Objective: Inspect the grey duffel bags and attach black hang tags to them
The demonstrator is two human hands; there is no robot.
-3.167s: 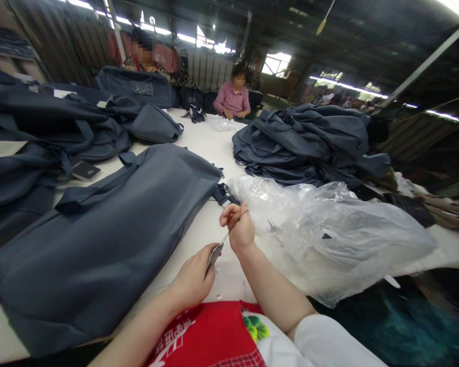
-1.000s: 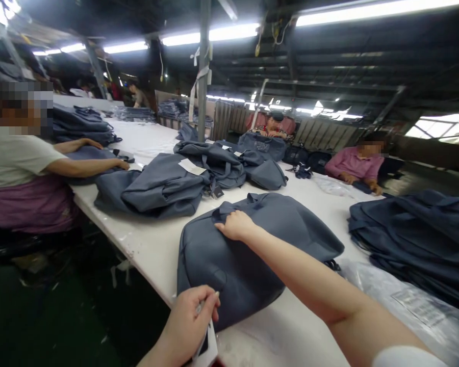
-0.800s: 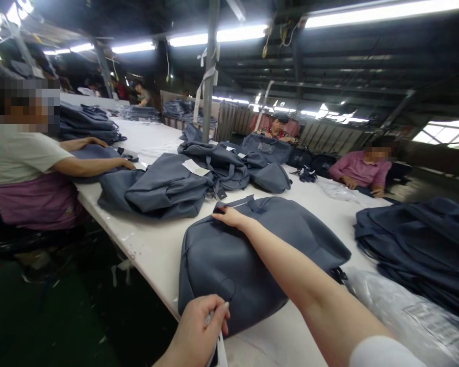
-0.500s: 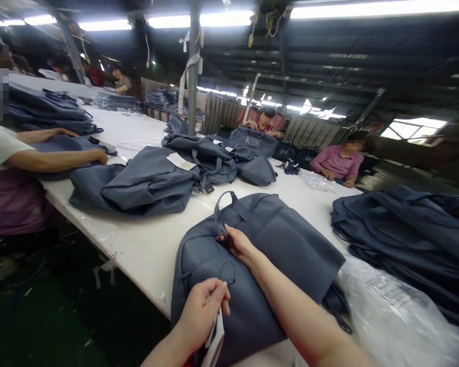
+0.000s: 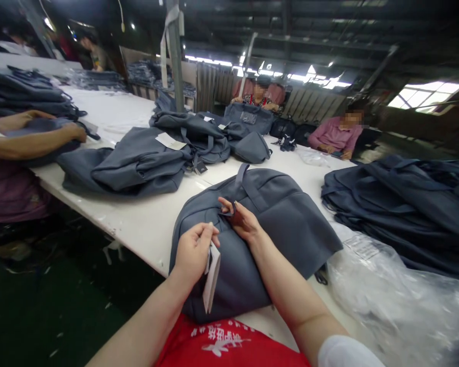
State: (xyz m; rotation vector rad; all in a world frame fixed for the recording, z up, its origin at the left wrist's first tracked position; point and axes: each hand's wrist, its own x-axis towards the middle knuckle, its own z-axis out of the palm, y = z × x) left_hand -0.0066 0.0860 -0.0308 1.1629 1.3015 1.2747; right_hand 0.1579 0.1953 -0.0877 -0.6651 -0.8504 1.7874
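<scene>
A dark blue-grey backpack (image 5: 294, 224) lies on the white table in front of me, its carry handle (image 5: 241, 176) standing up at the far edge. My left hand (image 5: 194, 251) is closed in a pinch at the top of a white hang tag (image 5: 212, 279), which dangles over the bag's near side. Just beyond it, my right hand (image 5: 241, 219) has its fingers curled around a small dark loop (image 5: 228, 209) at the bag's upper seam. The thin tag string seen earlier is hard to make out between the hands.
Finished-looking bags (image 5: 130, 163) with tags lie across the table (image 5: 153, 224). Dark bags (image 5: 405, 209) are piled at right, beside clear plastic bags (image 5: 398, 285). A co-worker's arms (image 5: 34, 140) handle fabric at left; other people sit at the far side. A post (image 5: 175, 61) rises behind.
My left hand has moved up and closer to my right hand, carrying the tag. The view has tilted down, showing a red apron. My right fingers have shifted around the dark loop.
</scene>
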